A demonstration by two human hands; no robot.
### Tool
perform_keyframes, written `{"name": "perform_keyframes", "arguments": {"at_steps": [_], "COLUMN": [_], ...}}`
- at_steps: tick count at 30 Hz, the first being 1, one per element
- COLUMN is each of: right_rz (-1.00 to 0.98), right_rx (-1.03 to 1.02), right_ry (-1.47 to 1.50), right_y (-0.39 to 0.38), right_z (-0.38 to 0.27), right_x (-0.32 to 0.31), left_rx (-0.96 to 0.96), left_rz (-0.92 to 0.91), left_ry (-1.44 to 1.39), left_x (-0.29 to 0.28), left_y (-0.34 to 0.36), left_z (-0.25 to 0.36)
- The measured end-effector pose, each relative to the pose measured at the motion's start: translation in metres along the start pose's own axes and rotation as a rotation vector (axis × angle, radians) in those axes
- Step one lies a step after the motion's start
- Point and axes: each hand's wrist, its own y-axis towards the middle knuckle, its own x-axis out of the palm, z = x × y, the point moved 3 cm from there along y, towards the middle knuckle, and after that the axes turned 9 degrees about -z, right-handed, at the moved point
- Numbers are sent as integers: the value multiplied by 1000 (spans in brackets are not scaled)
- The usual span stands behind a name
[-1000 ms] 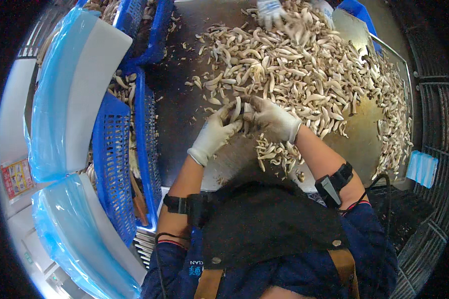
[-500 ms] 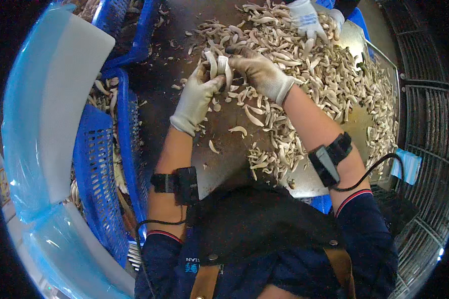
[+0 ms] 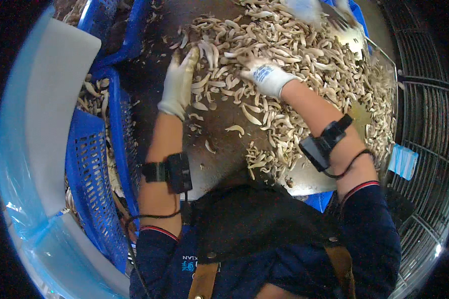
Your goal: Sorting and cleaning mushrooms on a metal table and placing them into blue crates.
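Note:
A heap of pale, curved mushrooms covers the far and right parts of a metal table. My left hand, in a whitish knitted glove with stained fingertips, is at the left edge of the heap. Its fingers are apart, and no mushroom shows in it. Just right of its fingers, a few larger mushrooms lie together. My right hand, gloved the same way with a blue print on its back, is over the middle of the heap. Motion smears its fingers among the mushrooms, so its grip is unclear.
Blue plastic baskets with mushrooms stand along the left, beside a white panel wrapped in blue film. Across the table, another person's gloved hand is blurred over the heap. Metal wire racks stand at the right.
My hands were close together with mushrooms held in the left. Now they are apart: the left has moved left without mushrooms, the right to the right. The other person's hands have moved away.

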Motion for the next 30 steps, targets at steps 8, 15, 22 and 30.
{"name": "perform_keyframes", "arguments": {"at_steps": [8, 15, 22, 30], "right_rz": [473, 614, 931, 284], "right_rx": [266, 113, 423, 450], "right_ry": [1072, 1854, 1896, 1598], "right_y": [-54, -132, -206, -403], "right_z": [-11, -72, -63, -78], "right_x": [26, 70, 125, 189], "left_rx": [-268, -299, -412, -203], "left_rz": [-563, -551, -611, -481], "left_ry": [-467, -819, -1039, -8], "left_x": [99, 145, 208, 181], "left_y": [-115, -134, -180, -175], "left_z": [-25, 0, 0, 10]}}
